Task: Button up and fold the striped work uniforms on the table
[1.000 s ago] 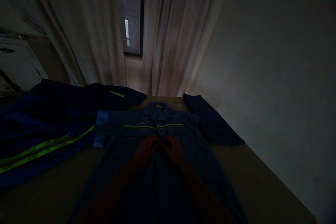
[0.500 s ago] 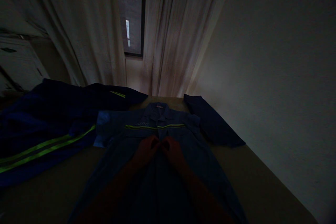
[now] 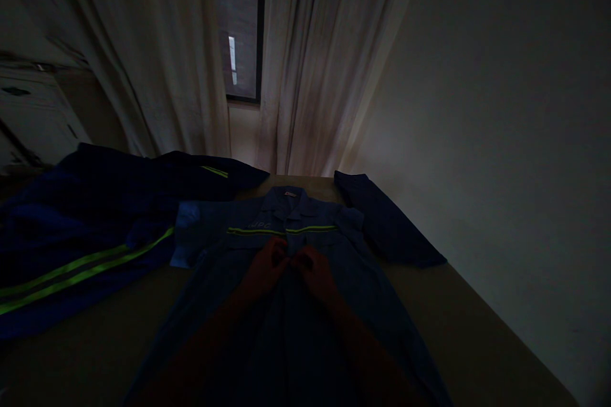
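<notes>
Left hand (image 3: 267,265) sits slightly higher, nearer the chest stripe (image 3: 310,228), than half a second ago; it and the right hand (image 3: 319,270) pinch the front placket of the short-sleeved garment (image 3: 271,324), any button too dark to see. Judgement: keep both edges level and work by feel. Garment lies collar-away on the worktop (image 3: 439,311), between striped dark clothing (image 3: 95,222) and dark cloth (image 3: 386,222).

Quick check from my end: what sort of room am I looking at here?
Probably a dim room in a home, perhaps a bedroom, though I can't be sure. Long curtains hang around a narrow window, and a pale cabinet stands at the far left.
</notes>
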A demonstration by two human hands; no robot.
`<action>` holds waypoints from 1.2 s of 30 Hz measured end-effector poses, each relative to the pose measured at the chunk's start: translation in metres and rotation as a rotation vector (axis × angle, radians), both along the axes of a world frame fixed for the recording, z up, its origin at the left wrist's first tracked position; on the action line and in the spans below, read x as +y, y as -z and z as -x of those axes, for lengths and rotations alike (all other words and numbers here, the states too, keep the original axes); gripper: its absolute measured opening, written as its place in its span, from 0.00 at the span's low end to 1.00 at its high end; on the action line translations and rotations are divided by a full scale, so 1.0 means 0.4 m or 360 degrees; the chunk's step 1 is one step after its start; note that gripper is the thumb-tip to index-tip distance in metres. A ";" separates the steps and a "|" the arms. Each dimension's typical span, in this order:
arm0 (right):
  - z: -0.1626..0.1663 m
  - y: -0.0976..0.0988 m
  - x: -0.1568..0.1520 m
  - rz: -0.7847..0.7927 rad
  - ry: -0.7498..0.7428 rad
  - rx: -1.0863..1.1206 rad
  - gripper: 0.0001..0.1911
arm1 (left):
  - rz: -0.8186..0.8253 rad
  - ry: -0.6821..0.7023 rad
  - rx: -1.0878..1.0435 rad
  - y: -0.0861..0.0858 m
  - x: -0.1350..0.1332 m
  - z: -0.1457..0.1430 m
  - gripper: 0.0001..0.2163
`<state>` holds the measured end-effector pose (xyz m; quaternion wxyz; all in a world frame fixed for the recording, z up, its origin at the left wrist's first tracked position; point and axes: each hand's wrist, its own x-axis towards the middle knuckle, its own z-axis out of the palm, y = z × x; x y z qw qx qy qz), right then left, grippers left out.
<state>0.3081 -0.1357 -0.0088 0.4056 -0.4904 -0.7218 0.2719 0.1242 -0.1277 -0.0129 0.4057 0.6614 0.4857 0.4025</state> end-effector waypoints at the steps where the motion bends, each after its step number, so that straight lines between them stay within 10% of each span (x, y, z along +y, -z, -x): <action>1: 0.000 -0.002 -0.001 0.0022 0.0003 0.0031 0.03 | 0.0001 0.0008 -0.0026 -0.003 -0.001 -0.001 0.16; 36: 0.000 0.019 0.002 -0.0010 0.0001 -0.0105 0.04 | -0.0374 0.0076 0.0656 0.016 -0.001 0.001 0.09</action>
